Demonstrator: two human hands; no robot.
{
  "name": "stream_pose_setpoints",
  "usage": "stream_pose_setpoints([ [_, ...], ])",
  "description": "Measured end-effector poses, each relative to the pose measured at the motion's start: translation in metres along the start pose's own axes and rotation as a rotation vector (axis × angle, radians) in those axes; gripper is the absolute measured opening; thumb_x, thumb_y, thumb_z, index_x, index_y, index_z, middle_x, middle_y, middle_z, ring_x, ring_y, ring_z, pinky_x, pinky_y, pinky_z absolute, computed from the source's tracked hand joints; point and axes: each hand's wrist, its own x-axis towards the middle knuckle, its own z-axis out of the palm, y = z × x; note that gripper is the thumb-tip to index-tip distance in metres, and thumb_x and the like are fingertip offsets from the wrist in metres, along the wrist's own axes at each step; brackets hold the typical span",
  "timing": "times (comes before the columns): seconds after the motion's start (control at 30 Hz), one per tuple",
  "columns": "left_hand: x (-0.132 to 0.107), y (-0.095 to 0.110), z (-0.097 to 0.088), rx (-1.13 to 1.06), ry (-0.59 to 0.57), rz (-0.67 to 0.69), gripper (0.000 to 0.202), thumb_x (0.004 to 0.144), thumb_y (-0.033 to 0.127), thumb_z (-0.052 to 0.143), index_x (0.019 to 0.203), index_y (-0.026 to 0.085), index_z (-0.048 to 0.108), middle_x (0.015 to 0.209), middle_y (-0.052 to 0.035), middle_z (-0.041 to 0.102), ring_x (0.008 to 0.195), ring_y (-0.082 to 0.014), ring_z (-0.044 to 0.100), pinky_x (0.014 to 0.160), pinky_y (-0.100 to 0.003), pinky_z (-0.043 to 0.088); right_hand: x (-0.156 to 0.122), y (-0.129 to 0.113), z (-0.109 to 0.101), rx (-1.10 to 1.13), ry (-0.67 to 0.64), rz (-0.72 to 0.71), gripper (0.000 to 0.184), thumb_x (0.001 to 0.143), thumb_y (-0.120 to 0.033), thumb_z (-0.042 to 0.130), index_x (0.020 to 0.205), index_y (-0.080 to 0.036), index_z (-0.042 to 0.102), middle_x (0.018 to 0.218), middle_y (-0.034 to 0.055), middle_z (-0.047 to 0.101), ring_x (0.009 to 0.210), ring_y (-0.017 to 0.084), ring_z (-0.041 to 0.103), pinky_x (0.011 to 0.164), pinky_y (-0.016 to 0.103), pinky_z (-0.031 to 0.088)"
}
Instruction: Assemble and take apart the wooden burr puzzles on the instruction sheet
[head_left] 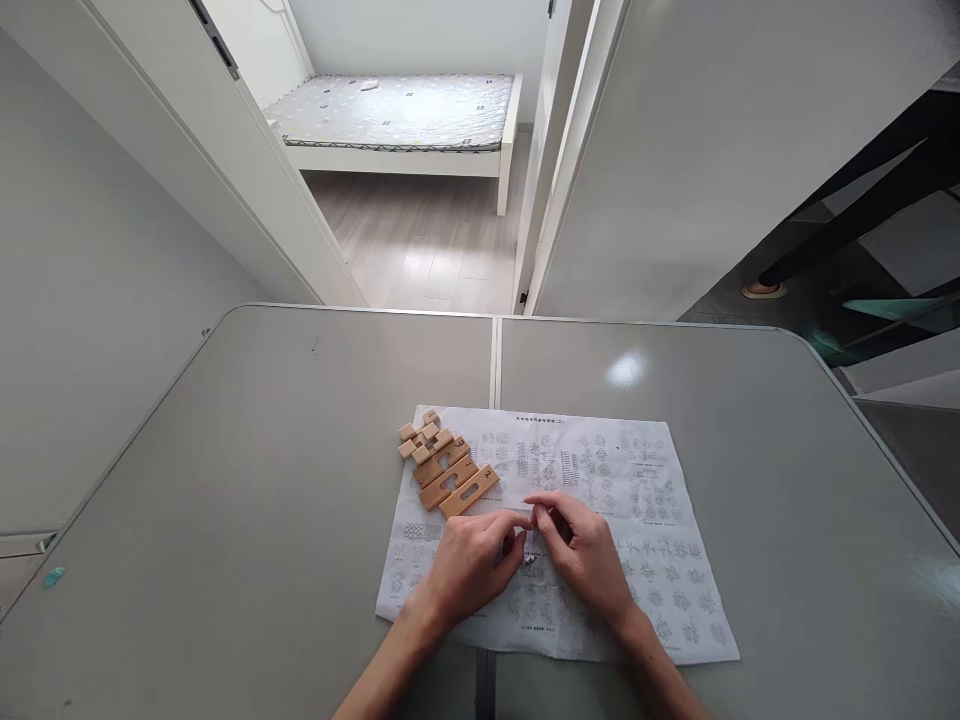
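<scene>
My left hand [472,562] and my right hand [583,552] meet fingertip to fingertip over a white printed instruction sheet [645,480] on a grey table [262,480]. Both hands are pinched together around something small that I cannot make out. Just beyond my left hand, on the sheet's upper left corner, lies a cluster of wooden puzzle pieces [444,462]: slotted flat bars and small blocks. Neither hand touches them.
The table is made of two halves with a seam [495,360] down the middle. Beyond its far edge an open doorway shows a wooden floor and a bed with a bare mattress [397,112]. White walls stand on both sides. Dark furniture legs [847,230] are at far right.
</scene>
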Motion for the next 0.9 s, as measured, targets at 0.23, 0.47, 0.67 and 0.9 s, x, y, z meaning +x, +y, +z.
stream_pose_setpoints([
  [0.23, 0.0009, 0.0006, -0.0007, -0.011, 0.025, 0.013, 0.019, 0.095, 0.013, 0.056, 0.103, 0.024, 0.068, 0.082, 0.0020, 0.079, 0.062, -0.0124, 0.071, 0.056, -0.024, 0.044, -0.0010, 0.0006, 0.0000, 0.005, -0.006, 0.011, 0.026, 0.105, -0.035, 0.048, 0.107, -0.024, 0.072, 0.091, 0.0051, 0.076, 0.077, 0.021, 0.071, 0.071, 0.031, 0.055],
  [0.47, 0.0010, 0.0007, -0.0007, -0.013, 0.014, 0.006, 0.018, 0.096, 0.011, 0.056, 0.103, 0.023, 0.067, 0.084, 0.0025, 0.080, 0.063, -0.0123, 0.071, 0.056, -0.025, 0.044, -0.0005, 0.0000, 0.0002, 0.003, -0.005, 0.014, 0.025, 0.104, -0.032, 0.049, 0.106, -0.024, 0.073, 0.091, 0.0038, 0.076, 0.077, 0.020, 0.071, 0.072, 0.030, 0.056],
  [0.67, 0.0007, 0.0009, -0.0013, -0.012, 0.001, 0.008, 0.017, 0.097, 0.014, 0.056, 0.106, 0.024, 0.067, 0.086, 0.0029, 0.080, 0.064, -0.0129, 0.071, 0.057, -0.026, 0.044, 0.0010, -0.0013, -0.0006, -0.020, 0.013, -0.018, 0.025, 0.104, -0.031, 0.050, 0.106, -0.024, 0.074, 0.087, 0.0034, 0.077, 0.074, 0.019, 0.072, 0.068, 0.029, 0.057],
  [0.9, 0.0013, 0.0018, -0.0007, -0.007, 0.015, 0.014, 0.018, 0.095, 0.011, 0.057, 0.105, 0.024, 0.067, 0.086, 0.0037, 0.080, 0.063, -0.0126, 0.071, 0.056, -0.026, 0.043, 0.0000, 0.0021, 0.0013, -0.012, 0.012, 0.000, 0.027, 0.104, -0.035, 0.049, 0.106, -0.025, 0.074, 0.090, 0.0046, 0.077, 0.074, 0.021, 0.071, 0.067, 0.030, 0.056],
])
